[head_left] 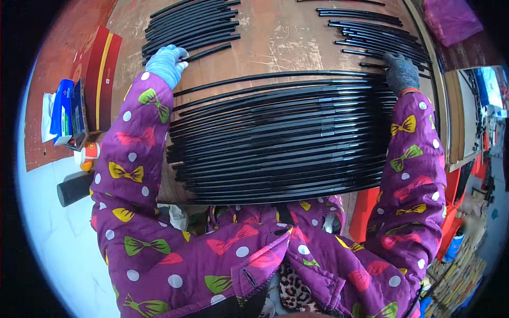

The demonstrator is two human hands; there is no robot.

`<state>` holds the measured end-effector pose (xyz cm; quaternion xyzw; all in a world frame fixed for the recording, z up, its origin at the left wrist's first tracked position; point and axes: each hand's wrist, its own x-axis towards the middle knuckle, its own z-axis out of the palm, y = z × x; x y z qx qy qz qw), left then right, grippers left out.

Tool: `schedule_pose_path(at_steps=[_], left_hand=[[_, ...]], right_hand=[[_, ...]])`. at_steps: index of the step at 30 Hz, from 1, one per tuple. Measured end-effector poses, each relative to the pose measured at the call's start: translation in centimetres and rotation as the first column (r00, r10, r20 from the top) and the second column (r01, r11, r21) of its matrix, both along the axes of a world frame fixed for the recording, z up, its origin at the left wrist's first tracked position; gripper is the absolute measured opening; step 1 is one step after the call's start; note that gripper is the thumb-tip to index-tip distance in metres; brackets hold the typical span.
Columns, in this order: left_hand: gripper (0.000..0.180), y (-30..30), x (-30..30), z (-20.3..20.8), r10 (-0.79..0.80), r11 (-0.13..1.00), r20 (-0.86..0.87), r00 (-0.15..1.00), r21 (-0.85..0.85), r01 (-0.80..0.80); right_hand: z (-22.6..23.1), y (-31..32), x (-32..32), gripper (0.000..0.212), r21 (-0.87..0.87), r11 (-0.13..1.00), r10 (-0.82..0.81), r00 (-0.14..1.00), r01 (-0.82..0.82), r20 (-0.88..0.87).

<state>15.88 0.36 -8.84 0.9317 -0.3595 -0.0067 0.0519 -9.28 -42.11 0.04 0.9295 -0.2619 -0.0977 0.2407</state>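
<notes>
Many thin black rods lie in groups on a worn brown board (pixel 286 32). My left hand (pixel 167 64), in a light blue glove, is at the near end of the far-left group of rods (pixel 191 24). Its thumb and forefinger close around the end of the nearest rod (pixel 214 51) there. At the near edge of the far-right group of rods (pixel 374 37), my right hand (pixel 401 73) wears a dark grey glove. Its fingers are curled over a rod (pixel 371 65), partly hidden beneath them. Long glossy rods (pixel 281 138) lie side by side between my forearms, close to my body.
Red boxes (pixel 101 79) and a blue-and-white packet (pixel 63 108) stand at the left. A paper cup (pixel 89 153) is below them. The board's raised wooden edge (pixel 439 90) runs along the right, with a pink cloth (pixel 450 21) beyond it.
</notes>
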Motion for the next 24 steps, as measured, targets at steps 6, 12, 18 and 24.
schedule_pose_path(at_steps=[6,12,18,24], left_hand=[[0.022,0.1,-2.4,0.0,0.075,0.959,-0.241,0.968,-0.248,-0.136],[0.020,-0.1,-7.7,2.9,0.000,0.801,-0.645,0.764,-0.457,-0.386],[0.020,-0.4,-10.5,4.3,-0.115,0.757,-0.749,0.653,-0.491,-0.431],[0.017,-0.4,-11.9,5.7,-0.208,0.774,-0.638,0.742,-0.571,-0.274]], right_hand=[[0.3,1.3,-0.2,0.037,-0.048,0.983,0.179,0.984,-0.179,-0.020],[1.8,9.2,-1.0,0.021,0.288,0.656,0.430,0.659,-0.698,0.616],[0.9,13.5,-2.9,0.025,0.427,0.612,0.310,0.699,-0.666,0.645],[1.0,14.6,-4.1,0.035,0.419,0.570,0.342,0.668,-0.707,0.661]])
